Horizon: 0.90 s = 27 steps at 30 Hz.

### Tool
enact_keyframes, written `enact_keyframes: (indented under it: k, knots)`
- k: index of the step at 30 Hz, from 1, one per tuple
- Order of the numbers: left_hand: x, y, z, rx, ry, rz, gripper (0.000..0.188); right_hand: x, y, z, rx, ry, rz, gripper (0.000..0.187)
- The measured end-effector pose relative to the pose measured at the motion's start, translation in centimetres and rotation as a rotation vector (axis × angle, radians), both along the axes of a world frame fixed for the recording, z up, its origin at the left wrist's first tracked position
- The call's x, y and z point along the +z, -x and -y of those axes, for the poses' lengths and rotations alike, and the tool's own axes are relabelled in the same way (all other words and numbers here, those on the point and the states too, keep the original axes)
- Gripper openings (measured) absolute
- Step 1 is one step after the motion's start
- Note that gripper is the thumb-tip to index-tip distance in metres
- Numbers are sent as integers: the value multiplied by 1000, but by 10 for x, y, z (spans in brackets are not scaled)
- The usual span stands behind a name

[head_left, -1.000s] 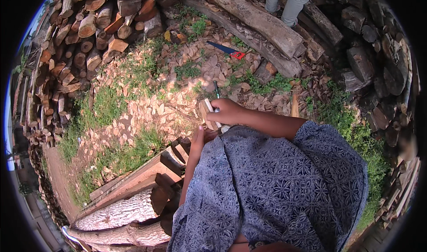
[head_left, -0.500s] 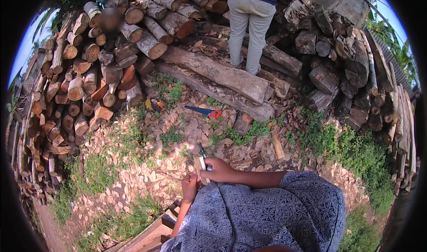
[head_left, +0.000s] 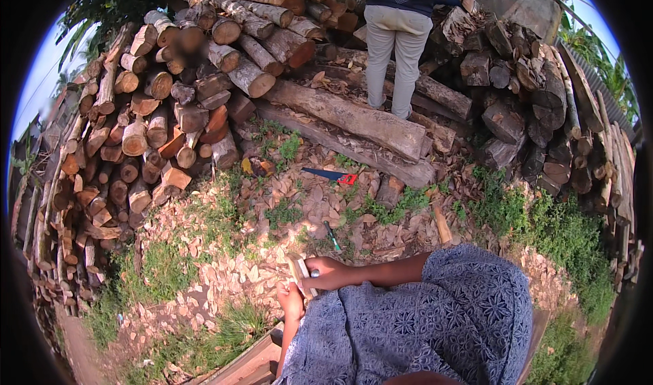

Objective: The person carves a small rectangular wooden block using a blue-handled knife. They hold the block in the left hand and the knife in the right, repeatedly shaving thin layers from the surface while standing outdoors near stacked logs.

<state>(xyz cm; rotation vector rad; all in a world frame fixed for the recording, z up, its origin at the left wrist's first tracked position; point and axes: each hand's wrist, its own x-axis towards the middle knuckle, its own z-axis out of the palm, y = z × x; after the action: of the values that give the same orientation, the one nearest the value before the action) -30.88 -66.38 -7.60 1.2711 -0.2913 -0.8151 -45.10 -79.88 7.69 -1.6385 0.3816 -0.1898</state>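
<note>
A short piece of pale wood (head_left: pixel 295 264) with a whitish strip (head_left: pixel 307 284) along its side is held in front of my lap. My right hand (head_left: pixel 328 274) is closed round its right side, and a small silvery rounded part (head_left: pixel 314 273) shows by the fingers; its kind cannot be made out. At the lower end of the wood, my left hand (head_left: pixel 291 300) pinches it with bent fingers. On the leaves just beyond my right hand lies a slim tool with a green handle (head_left: pixel 334 241). A blue-bladed handsaw with a red handle (head_left: pixel 347 179) rests farther off.
Cut logs (head_left: pixel 135 137) are stacked high at the left, more (head_left: pixel 500 120) at the right. Long beams (head_left: pixel 354 121) lie across the far ground, where another person (head_left: pixel 398 48) stands with their back to me. Planks (head_left: pixel 252 361) are beside me at the lower left.
The view has shifted, so the surroundings appear farther right and slightly lower. Both hands and the wood have drawn nearer to my lap, away from the green-handled tool.
</note>
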Motion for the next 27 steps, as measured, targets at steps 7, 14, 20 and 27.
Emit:
enact_keyframes:
  k: [7, 14, 20, 27]
  knots:
    - [31, -27, -12, -147, -97, -575, 81, 13, 1, -10, -281, -27, 1, 28]
    - [95, -1, 20, -651, 83, -658, 74, 6, 2, -13, -458, -133, -15, 40]
    - [109, -18, 37, -360, 246, -502, 44, -19, 23, 2, -237, 209, -171, 45]
    - [75, -66, 22, -14, -19, -288, 57, -117, 114, 83, -935, -350, -60, 34]
